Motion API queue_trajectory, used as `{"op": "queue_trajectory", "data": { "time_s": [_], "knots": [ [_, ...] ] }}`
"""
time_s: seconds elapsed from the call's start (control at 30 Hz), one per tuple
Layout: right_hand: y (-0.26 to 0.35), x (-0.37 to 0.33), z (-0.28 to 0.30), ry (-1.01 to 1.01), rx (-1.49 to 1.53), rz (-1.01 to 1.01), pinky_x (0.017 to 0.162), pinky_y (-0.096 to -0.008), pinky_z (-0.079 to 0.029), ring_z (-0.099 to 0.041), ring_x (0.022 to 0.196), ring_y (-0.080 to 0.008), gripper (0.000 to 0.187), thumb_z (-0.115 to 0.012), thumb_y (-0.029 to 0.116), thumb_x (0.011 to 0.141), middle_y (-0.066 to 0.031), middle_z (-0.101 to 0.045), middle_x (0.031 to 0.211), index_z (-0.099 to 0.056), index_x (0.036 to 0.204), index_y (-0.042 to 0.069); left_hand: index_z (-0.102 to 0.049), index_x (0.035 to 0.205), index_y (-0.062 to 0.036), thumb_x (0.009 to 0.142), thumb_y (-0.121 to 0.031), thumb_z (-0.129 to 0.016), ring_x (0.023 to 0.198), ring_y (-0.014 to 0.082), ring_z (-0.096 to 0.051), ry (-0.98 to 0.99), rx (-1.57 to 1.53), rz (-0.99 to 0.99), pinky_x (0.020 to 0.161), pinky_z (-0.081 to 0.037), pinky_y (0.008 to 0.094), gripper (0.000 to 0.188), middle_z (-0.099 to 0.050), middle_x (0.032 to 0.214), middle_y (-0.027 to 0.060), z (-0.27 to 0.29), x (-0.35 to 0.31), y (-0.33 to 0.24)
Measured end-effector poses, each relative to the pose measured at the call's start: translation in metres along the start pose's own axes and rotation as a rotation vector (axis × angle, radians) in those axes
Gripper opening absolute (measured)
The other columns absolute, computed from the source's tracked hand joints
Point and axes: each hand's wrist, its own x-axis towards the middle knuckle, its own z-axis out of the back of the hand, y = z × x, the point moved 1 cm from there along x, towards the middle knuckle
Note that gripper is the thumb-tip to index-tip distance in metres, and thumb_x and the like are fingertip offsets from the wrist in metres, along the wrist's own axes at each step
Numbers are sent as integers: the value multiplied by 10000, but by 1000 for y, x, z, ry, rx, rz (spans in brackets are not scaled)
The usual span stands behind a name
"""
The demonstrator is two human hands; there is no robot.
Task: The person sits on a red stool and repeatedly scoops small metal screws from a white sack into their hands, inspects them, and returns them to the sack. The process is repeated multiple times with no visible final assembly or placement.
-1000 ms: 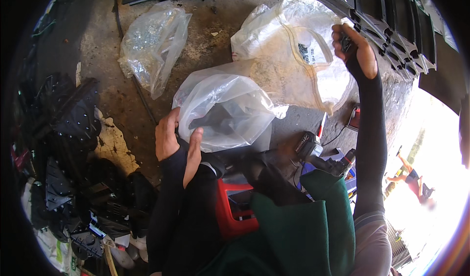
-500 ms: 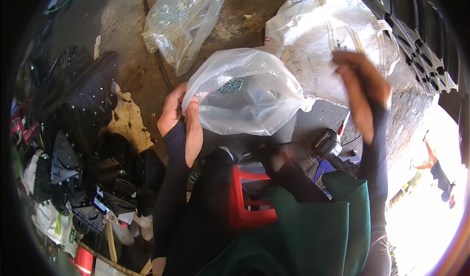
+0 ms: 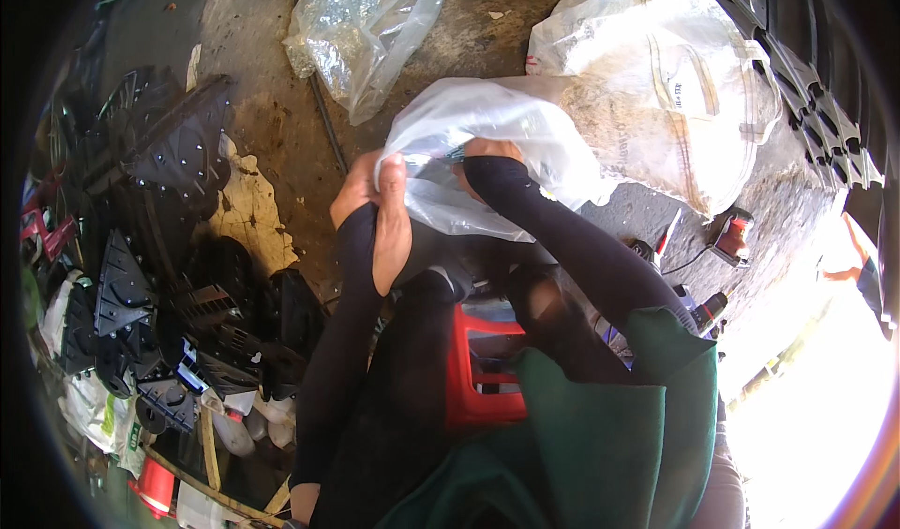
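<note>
My left hand (image 3: 380, 196) grips the left rim of a clear plastic bag (image 3: 548, 126), with the thumb on the near side. Inside the bag's mouth is my right hand (image 3: 494, 148), its fingers mostly hidden from me. Small thin greenish pieces (image 3: 454, 155), perhaps screws or nails, show just beside the right fingers. Whether those fingers hold any of them I cannot make out. The bag hangs open above my knees.
Another clear bag (image 3: 361, 32) with small shiny pieces lies beyond, and a white woven sack (image 3: 656, 98) sits at far right. Black plastic parts (image 3: 127, 290) crowd the left. A red stool (image 3: 483, 370) is below me. A red-and-black tool (image 3: 736, 234) lies at right.
My right hand has moved left from over the woven sack into the bag's mouth. The left hand keeps its hold on the rim.
</note>
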Motion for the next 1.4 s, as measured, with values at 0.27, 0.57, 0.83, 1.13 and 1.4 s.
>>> {"op": "queue_trajectory", "data": {
  "time_s": [0.27,0.57,0.83,1.13,1.4],
  "knots": [
    [-3,-50,-19,-377,222,306,792,-449,-544,-662,929,-346,428,-664,231,898,-201,-646,1115,-557,1249,9,-574,1166,-2,924,-162,-645,954,448,-630,647,-93,-104,815,-503,468,299,-656,994,237,-63,-49,-50],
    [-4,-39,-32,-420,422,325,819,-435,-541,-650,956,-296,373,-608,228,952,-158,-645,1109,-558,1250,9,-589,1147,7,920,-143,-672,919,399,-643,723,-96,-366,829,-501,418,285,-663,990,205,-47,-44,-53],
    [-13,-61,22,-30,1572,307,842,-423,-538,-639,980,-252,332,-558,226,1000,-121,-645,1104,-559,1250,8,-646,1116,-4,980,-176,-599,809,146,-663,187,-23,-107,740,-517,295,224,-698,926,109,16,-4,-52],
    [16,-105,46,220,1959,113,944,-429,-510,-631,1033,-324,397,-496,276,1017,-214,-619,1142,-544,1215,-64,-631,1191,-14,943,-119,-607,949,340,-667,-139,389,-284,821,-520,388,270,-664,1082,201,14,-10,-53],
    [27,-112,48,99,1958,103,958,-475,-488,-603,1096,-334,422,-515,306,991,-214,-615,1181,-572,1208,-52,-535,1305,54,914,-33,-569,1117,389,-606,172,218,-629,962,-492,426,403,-582,1255,249,1,-43,-71]
  ]
}}
